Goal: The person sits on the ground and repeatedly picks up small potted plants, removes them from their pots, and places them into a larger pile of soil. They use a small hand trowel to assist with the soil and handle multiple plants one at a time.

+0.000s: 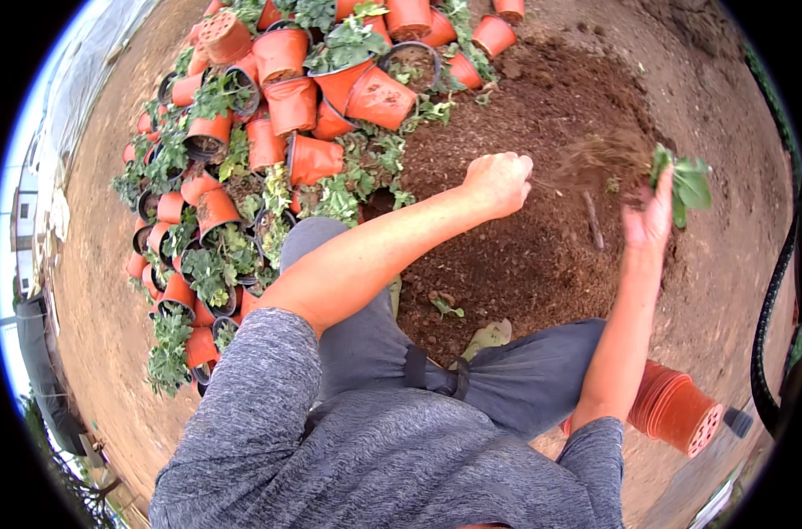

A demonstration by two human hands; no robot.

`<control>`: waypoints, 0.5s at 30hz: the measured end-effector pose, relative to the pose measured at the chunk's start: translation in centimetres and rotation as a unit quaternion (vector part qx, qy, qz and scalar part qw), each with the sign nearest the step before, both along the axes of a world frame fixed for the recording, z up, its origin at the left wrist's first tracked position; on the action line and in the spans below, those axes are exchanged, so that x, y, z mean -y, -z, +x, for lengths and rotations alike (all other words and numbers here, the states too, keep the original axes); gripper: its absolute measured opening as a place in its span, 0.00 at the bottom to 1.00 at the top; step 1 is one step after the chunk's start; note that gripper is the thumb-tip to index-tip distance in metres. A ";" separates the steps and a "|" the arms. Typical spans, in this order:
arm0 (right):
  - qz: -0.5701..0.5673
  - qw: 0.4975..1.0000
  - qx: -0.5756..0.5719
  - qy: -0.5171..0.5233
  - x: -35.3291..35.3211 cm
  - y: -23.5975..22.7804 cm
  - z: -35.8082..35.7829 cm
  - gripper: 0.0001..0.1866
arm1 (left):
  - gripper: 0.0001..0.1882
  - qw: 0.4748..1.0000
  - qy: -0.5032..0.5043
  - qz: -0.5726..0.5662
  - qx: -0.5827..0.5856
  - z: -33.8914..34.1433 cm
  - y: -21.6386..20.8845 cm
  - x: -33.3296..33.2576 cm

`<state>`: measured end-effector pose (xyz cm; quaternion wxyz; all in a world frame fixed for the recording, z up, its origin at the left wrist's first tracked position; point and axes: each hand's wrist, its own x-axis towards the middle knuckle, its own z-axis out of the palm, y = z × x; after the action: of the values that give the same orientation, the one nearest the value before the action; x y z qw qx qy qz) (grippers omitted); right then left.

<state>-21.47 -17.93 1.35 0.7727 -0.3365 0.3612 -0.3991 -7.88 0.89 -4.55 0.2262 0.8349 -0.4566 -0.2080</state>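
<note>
My right hand (649,216) grips a small leafy plant (690,187), its green leaves spreading past the fingers on the right. Brown soil and roots (604,161) blur with motion just left of that hand, above the dirt. Closed in a fist, my left hand (500,183) hovers over the soil mound (507,256) with nothing showing in it. A gap separates the two hands. On the mound below lie a thin stick (593,220) and a loose green sprig (448,308).
A large heap of orange-red pots (291,104) with leafy plants fills the left and far left. Nested empty pots (674,406) lie by my right leg. A black hose (765,326) runs along the right edge. Bare ground (101,291) surrounds the heap.
</note>
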 end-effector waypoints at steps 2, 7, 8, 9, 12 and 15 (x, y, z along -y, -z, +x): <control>-0.061 0.995 -0.061 -0.057 6.8 5.4 -3.2 0.29 | 0.21 0.996 0.025 -0.062 0.062 -0.4 -0.6 -0.4; -0.375 0.858 -0.348 -0.050 6.9 9.1 -6.9 0.26 | 0.23 0.994 0.053 -0.007 0.097 1.7 -2.1 -2.4; -0.340 0.868 -0.354 -0.077 5.0 7.1 -7.3 0.27 | 0.23 0.993 0.061 0.009 0.103 2.8 -2.6 -2.9; -0.438 0.826 -0.343 -0.090 6.4 9.6 -10.5 0.27 | 0.22 0.990 0.076 0.010 0.116 3.7 -2.9 -3.2; -0.497 0.740 -0.419 -0.173 4.3 17.3 -19.7 0.24 | 0.22 0.993 0.062 0.064 0.084 10.2 -0.3 -5.7; -0.139 0.871 -0.425 -0.205 -4.9 20.8 -31.5 0.18 | 0.21 0.970 -0.157 0.030 0.186 15.4 -0.5 -10.2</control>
<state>-52.97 -13.01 -19.41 0.5544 -0.6441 0.5181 -0.0961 7.50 11.12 -4.06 0.1419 0.9265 -0.3478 -0.0247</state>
